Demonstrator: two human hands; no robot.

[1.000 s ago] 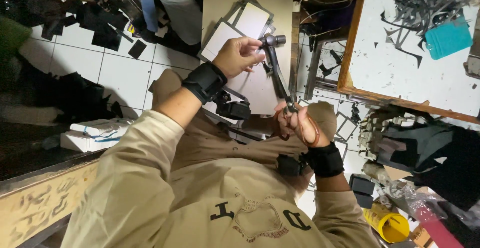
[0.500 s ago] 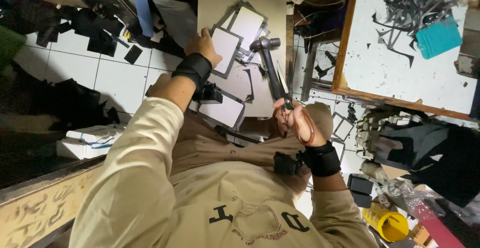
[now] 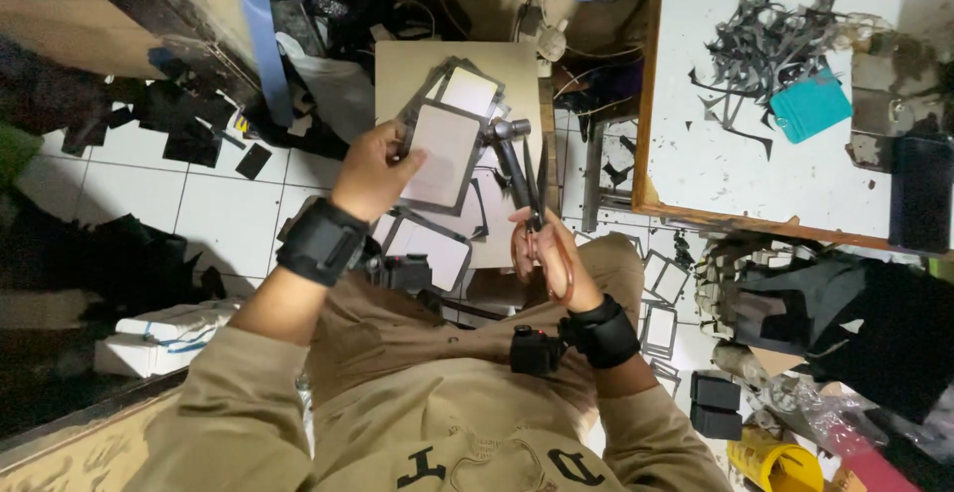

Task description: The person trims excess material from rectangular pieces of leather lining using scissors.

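The left hand (image 3: 373,169) pinches a framed card (image 3: 444,154) by its left edge, at about ten o'clock from the scissors (image 3: 532,219). The right hand (image 3: 547,258) is closed through the scissors' handles, blades pointing to twelve. The card looks light, thin and bendable, best held by its dark border, above a small surface (image 3: 397,65) of similar pieces.

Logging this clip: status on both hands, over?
Left hand holds dark-framed white card. Right hand grips scissors, blades beside card. More cards on lap below.
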